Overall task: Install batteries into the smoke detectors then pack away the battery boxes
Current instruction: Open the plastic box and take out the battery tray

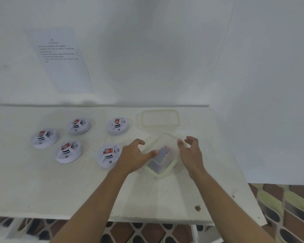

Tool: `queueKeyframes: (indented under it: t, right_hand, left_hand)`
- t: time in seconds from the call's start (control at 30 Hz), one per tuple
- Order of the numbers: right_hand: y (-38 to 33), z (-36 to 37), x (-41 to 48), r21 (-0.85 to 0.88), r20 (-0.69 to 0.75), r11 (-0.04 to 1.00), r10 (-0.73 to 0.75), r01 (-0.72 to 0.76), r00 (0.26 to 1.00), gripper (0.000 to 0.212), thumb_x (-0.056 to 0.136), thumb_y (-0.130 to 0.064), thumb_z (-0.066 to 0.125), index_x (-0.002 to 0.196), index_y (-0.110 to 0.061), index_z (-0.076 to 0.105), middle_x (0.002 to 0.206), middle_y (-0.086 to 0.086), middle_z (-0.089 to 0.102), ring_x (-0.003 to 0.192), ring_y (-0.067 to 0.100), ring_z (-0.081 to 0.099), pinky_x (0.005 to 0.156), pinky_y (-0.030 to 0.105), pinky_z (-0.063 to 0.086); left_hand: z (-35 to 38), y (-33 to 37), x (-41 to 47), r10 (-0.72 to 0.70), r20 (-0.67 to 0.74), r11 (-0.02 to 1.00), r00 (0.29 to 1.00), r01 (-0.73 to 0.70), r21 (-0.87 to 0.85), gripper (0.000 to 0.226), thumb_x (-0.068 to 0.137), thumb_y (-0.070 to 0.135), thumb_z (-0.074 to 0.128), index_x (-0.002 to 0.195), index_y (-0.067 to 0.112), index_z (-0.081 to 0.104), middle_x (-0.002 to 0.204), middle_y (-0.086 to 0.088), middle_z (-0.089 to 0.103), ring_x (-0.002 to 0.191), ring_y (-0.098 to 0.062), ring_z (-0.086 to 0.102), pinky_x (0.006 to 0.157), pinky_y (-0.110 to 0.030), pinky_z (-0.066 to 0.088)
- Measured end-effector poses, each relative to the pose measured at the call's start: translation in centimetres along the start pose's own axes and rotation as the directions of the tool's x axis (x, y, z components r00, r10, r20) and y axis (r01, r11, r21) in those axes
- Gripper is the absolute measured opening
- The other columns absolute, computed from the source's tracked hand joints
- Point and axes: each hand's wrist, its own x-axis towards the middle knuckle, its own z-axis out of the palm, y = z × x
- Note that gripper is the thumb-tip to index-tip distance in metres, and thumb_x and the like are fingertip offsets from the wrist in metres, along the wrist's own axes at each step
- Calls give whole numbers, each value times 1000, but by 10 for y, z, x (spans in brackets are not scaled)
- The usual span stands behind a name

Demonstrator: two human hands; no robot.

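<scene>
Several white round smoke detectors lie on the table, each with a red battery showing; one [107, 155] is beside my left wrist and another [118, 126] sits farther back. A clear plastic container [162, 170] with a pale green rim stands between my hands, with dark battery boxes [162, 152] inside it. My left hand [135, 156] is at its left side, fingers loosely spread and thumb reaching over the rim. My right hand [189, 151] hovers at its right side with fingers loosely curled and nothing in them. The container's contents are blurred.
The container's clear lid [159, 118] lies flat behind it near the wall. A printed sheet [60, 58] hangs on the white wall at the left. The table's [42, 190] front edge is near me, with patterned floor [288, 207] below and to the right.
</scene>
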Motion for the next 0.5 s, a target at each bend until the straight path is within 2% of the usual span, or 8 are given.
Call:
queueKeyframes:
  t: [0.07, 0.13, 0.2, 0.27, 0.33, 0.4, 0.5]
  right_hand:
    - [0, 6, -9, 71, -7, 997, 28, -28, 1000, 43, 105, -33, 51, 143, -15, 39, 136, -5, 47, 113, 14, 50, 91, 26, 36]
    - [1, 14, -15, 87, 19, 996, 30, -32, 999, 38, 106, -32, 47, 140, -15, 40, 129, -6, 47, 109, 12, 49, 88, 25, 36]
    - [2, 22, -17, 67, 55, 997, 21, -25, 998, 32, 106, -31, 47, 134, -17, 41, 126, -3, 52, 102, 13, 53, 81, 24, 40]
    - [2, 25, -15, 67, 61, 997, 24, -28, 998, 28, 106, -29, 46, 132, -20, 41, 126, -1, 56, 97, 13, 57, 79, 25, 44]
    - [3, 25, -12, 63, 90, 998, 12, -18, 996, 32, 107, -26, 42, 139, -25, 39, 130, -1, 57, 101, 14, 60, 86, 28, 47]
    - [3, 23, -11, 19, 159, 1000, -6, 3, 987, 43, 108, -26, 39, 150, -29, 32, 137, -2, 55, 117, 18, 58, 98, 32, 47]
    - [3, 20, -11, -18, 213, 1000, -11, 15, 977, 51, 109, -28, 36, 158, -32, 23, 149, -3, 47, 135, 20, 49, 114, 38, 40]
  left_hand:
    - [2, 4, -6, -41, 74, 998, 996, 45, -49, 66, 72, 68, 72, 120, 26, 54, 82, -1, 62, 68, -11, 66, 56, -24, 53]
    - [5, 9, -9, -75, 180, 982, 981, 104, -155, 59, 77, 61, 73, 119, 25, 52, 89, -3, 64, 70, -17, 71, 59, -33, 61]
    - [9, 13, -8, -82, 227, 972, 971, 128, -196, 60, 82, 56, 71, 125, 22, 49, 103, -3, 65, 82, -17, 71, 59, -33, 61]
    - [14, 15, -3, -84, 194, 976, 977, 120, -180, 63, 87, 59, 63, 134, 22, 42, 117, -1, 63, 94, -15, 65, 62, -30, 56]
    - [19, 15, 4, -92, 138, 973, 986, 119, -197, 65, 93, 60, 53, 143, 23, 35, 125, -1, 60, 103, -18, 60, 77, -31, 50]
    - [25, 15, 11, -105, 77, 961, 991, 121, -248, 61, 96, 57, 50, 144, 23, 35, 125, 0, 58, 106, -20, 58, 88, -34, 48]
    - [33, 12, 16, -121, 25, 925, 992, 122, -360, 50, 94, 53, 56, 134, 24, 46, 115, 1, 64, 96, -14, 62, 85, -35, 53]
